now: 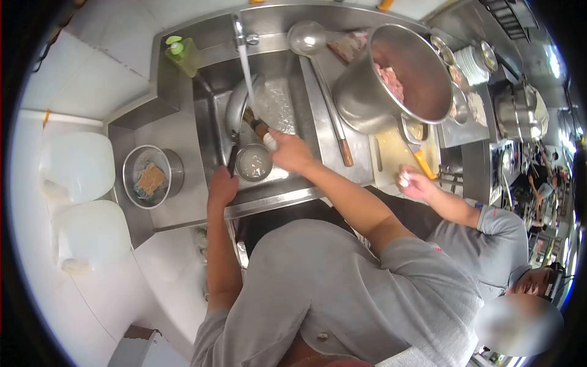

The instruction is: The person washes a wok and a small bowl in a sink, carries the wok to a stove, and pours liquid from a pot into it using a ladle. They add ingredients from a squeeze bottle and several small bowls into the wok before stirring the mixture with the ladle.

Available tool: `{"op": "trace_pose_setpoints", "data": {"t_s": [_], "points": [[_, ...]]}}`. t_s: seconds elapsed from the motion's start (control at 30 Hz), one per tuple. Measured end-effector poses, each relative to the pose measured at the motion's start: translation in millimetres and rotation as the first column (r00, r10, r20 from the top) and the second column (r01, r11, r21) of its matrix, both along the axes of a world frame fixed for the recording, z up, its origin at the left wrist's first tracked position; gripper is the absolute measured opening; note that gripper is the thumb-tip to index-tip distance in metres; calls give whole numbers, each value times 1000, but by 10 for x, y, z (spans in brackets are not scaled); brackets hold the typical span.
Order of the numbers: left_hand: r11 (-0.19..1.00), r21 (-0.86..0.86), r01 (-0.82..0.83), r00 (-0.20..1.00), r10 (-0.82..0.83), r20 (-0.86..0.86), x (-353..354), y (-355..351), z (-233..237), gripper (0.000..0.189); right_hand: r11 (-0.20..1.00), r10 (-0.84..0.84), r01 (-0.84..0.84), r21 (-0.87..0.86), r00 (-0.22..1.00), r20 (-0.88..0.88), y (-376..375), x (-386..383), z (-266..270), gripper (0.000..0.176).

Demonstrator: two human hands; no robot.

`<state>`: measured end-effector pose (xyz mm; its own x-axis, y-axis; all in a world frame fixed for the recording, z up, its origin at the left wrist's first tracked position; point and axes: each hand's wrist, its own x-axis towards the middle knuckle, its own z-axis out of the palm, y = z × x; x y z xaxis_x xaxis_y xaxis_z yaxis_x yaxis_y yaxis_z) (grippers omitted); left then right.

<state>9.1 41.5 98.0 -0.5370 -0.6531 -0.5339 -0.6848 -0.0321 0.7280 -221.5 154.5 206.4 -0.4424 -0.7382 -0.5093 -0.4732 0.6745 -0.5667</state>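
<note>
Bright light — the sink [281,197] glints, edges bow, corners fall black.

Black pan handle [233,160], brown brush [259,129]

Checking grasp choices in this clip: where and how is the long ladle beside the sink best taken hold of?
Probably take the ladle by its wooden end, from above on the wearer's side, ideally with the right hand once free of the brush. The long, slim handle points this end toward the wearer; the bowl lies at the far side.
</note>
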Motion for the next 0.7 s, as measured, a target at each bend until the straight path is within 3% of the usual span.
{"op": "trace_pose_setpoints", "data": {"t_s": [0.07, 0.13, 0.2, 0.23, 0.3, 0.37, 0.47, 0.57, 0.6, 0.7], "points": [[949, -301, 98, 994, -77, 80, 212, 50, 84, 21, 999, 12, -13, -32, 1000, -17, 140, 133, -92, 75], [926, -351, 139, 989, -115, 89, 298, -38, 125, 24, 1000, 0, 0, -29, 1000, -16, 173, 179, -164, 75], [995, -74, 63, 998, -64, -21, 265, -203, 69, 27, 1000, 24, -24, 11, 999, 37, 138, 123, -63, 76], [975, 219, -46, 992, 71, -108, 223, -252, 78, 28, 1000, 5, -5, -17, 1000, -5, 123, 112, -201, 76], [696, 690, -197, 906, 399, -143, 88, -213, 178, 20, 997, 43, -52, -60, 989, -144, 73, 63, -378, 74], [573, 814, -97, 895, 408, -181, 40, -209, -96, 16, 996, 93, -94, -6, 991, -99, -25, 39, -253, 74], [477, 866, -150, 909, 411, -69, 42, -234, -376, 21, 925, 355, -316, 209, 916, -189, -153, 77, -64, 62], [623, 762, -178, 938, 341, -59, 85, -203, -446, 23, 845, 462, -351, 404, 859, -220, -409, -25, -345, 56], [722, 662, -201, 938, 336, -81, 89, -181, -627, 26, 913, 368, -282, 294, 879, -303, -466, -103, -688, 51], [886, 375, -272, 948, 313, -53, -3, -130, -1113, 30, 931, 328, -256, 262, 899, -289, -641, -74, -813, 52]]}}
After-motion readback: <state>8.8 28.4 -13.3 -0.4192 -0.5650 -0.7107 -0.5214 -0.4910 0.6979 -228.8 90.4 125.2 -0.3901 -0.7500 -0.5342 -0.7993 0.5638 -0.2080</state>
